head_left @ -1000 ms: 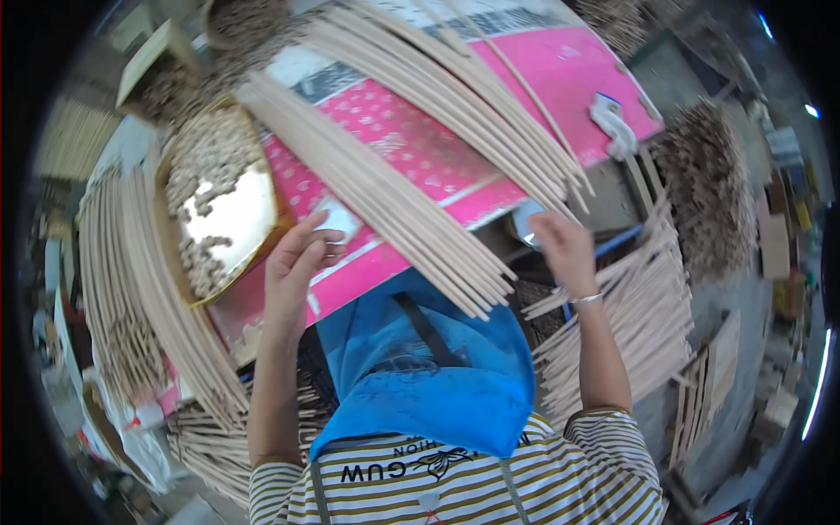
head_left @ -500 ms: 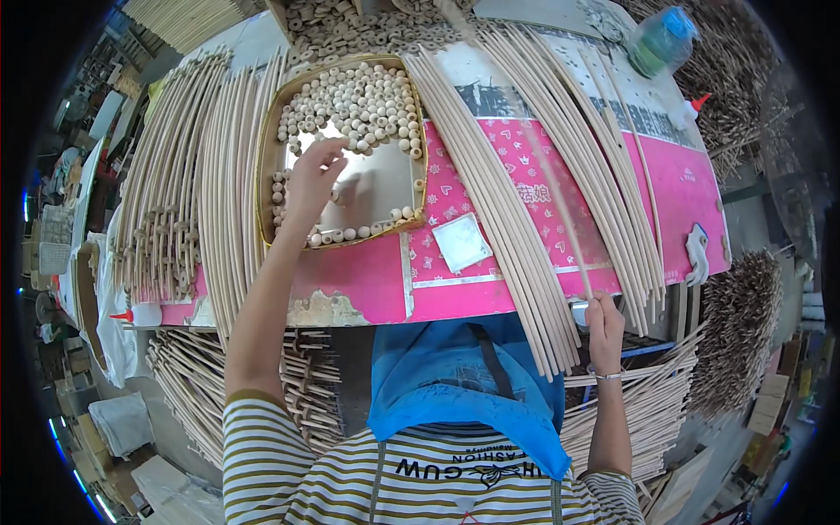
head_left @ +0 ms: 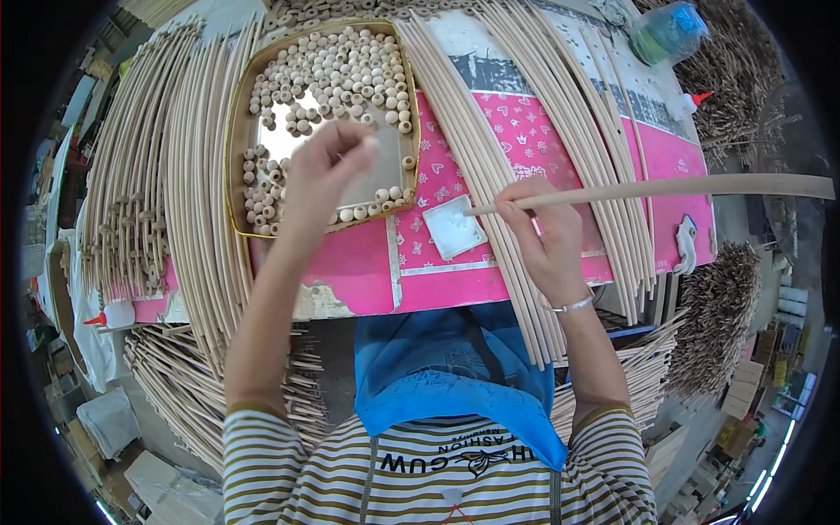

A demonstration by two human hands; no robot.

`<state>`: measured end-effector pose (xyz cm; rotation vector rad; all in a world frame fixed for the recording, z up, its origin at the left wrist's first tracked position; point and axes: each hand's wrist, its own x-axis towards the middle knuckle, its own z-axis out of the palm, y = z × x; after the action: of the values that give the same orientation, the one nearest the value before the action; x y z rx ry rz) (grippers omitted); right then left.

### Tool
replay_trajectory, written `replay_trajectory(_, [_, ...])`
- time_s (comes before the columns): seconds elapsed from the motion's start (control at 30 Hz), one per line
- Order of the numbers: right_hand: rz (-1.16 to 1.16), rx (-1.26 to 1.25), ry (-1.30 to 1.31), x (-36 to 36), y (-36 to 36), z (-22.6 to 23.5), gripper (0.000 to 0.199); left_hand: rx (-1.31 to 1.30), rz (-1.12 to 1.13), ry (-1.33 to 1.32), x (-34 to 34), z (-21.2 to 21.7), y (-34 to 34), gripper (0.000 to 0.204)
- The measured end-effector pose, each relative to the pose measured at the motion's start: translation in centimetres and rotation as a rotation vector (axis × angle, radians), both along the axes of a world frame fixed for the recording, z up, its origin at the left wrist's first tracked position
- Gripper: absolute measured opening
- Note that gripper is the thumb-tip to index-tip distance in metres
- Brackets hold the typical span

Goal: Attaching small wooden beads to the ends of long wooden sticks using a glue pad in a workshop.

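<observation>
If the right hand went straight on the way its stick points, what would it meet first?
Probably the white square dish; the stick in the right hand overlaps it in view, but height is unclear.

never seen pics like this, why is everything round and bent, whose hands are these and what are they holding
There is no machine, just a person working bare-handed. A wide fisheye camera worn on the head looks down, so straight edges curve. On the pink-covered table lie rows of wooden sticks, an open tray of wooden beads and a small white square. The right hand holds one stick, its tip near the white square. The left hand is over the tray, too blurred to tell whether it holds a bead.
</observation>
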<state>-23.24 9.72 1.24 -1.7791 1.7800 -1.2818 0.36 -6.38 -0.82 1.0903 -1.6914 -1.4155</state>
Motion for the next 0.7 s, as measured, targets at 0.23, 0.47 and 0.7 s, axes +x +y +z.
replay_trajectory(0.23, [0.074,0.027,0.058,1.3,-2.3,-2.6,0.008,0.588,-0.058,0.433,-0.6,-3.5,11.4,0.026])
replay_trajectory(0.47, [0.140,0.079,0.059,1.6,-2.4,-2.9,0.009,0.646,-0.041,0.433,-2.0,-6.4,11.8,0.026])
replay_trajectory(0.7, [0.107,0.158,-0.086,1.0,-1.4,-2.6,0.008,0.697,0.009,0.506,-2.2,-6.4,11.8,0.021])
